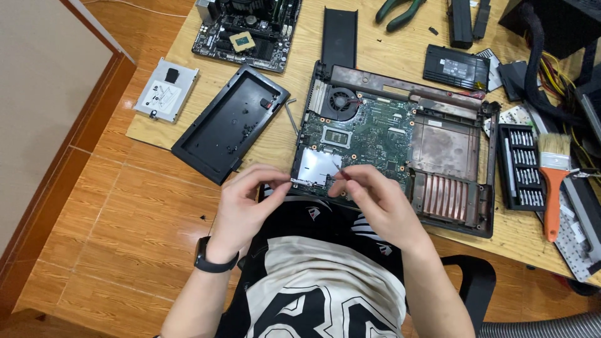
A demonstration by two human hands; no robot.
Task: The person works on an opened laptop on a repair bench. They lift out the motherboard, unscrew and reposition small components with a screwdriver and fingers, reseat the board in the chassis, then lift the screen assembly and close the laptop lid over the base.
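Fingers of the right hand (375, 197) are pinched together on a thin screwdriver (339, 168), whose slim shaft slants up and to the left, its tip over the near left part of the green circuit board (369, 134). Left hand (247, 200) fingers are curled together at the near left corner of the opened laptop base (457, 216), beside the silver plate (318, 166); whether they grip anything there cannot be told. The laptop base lies flat on the wooden table (294, 81), long axis running left to right and tilted slightly, its fan (341, 100) at the far left and copper-coloured fins (446, 197) at the near right. A black cover panel (228, 125) lies diagonally just left of the base, with a silver drive caddy (166, 89) farther left. A second motherboard (247, 31) sits at the far edge. To the right stand a bit set (523, 166) and an orange-handled brush (553, 181). Green-handled pliers (400, 11) lie at the far edge.
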